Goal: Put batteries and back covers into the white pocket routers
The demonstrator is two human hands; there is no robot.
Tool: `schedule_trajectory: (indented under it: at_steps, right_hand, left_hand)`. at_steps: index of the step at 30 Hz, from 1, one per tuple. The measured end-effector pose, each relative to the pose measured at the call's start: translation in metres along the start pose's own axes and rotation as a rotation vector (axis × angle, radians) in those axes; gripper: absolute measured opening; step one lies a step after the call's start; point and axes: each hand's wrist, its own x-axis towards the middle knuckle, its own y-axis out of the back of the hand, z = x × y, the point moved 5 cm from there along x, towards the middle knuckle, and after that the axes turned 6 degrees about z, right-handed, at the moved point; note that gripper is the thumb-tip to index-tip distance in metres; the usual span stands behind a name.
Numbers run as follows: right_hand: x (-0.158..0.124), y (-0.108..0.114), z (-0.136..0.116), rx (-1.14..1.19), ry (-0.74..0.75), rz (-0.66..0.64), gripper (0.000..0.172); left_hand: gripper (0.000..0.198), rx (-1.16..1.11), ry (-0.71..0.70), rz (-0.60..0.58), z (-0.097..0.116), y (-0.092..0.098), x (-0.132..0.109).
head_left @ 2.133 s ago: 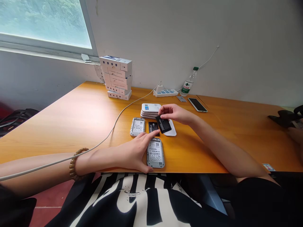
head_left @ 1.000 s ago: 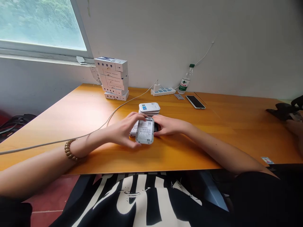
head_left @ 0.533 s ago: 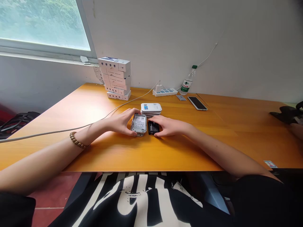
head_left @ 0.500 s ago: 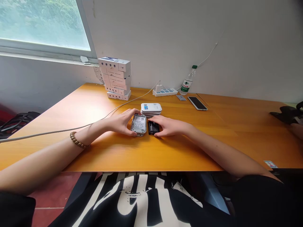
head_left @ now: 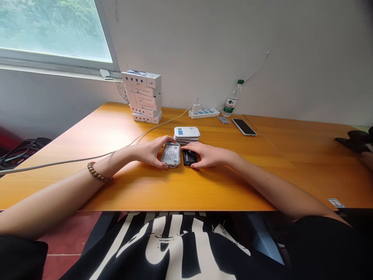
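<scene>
On the orange wooden table [head_left: 204, 186], my left hand [head_left: 150, 151] curls round an open white pocket router [head_left: 171, 154] that lies back up, its label showing, on top of another one. My right hand [head_left: 208, 154] is closed on a black battery [head_left: 189, 158] lying right beside that router. Just behind both hands stands a small stack of white routers [head_left: 187, 134] with a blue sticker on top.
A pile of white boxes [head_left: 142, 95] stands near the window. A white cable [head_left: 87, 158] crosses the table to a power strip [head_left: 204, 113]. A water bottle [head_left: 232, 104] and a dark phone [head_left: 244, 126] lie at the back. Another person's hand [head_left: 367, 157] shows at the far right.
My left hand carried the open router from the table's front edge and set it on the other one. My right hand brought its battery down beside the other battery.
</scene>
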Motion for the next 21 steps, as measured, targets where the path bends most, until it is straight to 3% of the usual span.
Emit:
schedule_trajectory:
  at_steps: [14, 21]
  right_hand:
    - [0.000, -0.001, 0.005, 0.012, 0.016, 0.016, 0.079]
    - [0.000, 0.000, 0.004, 0.040, 0.007, 0.030, 0.078]
  left_hand:
    - [0.101, -0.124, 0.055, -0.084, -0.009, -0.004, 0.001]
    - [0.106, -0.011, 0.022, -0.042, -0.007, -0.007, 0.001]
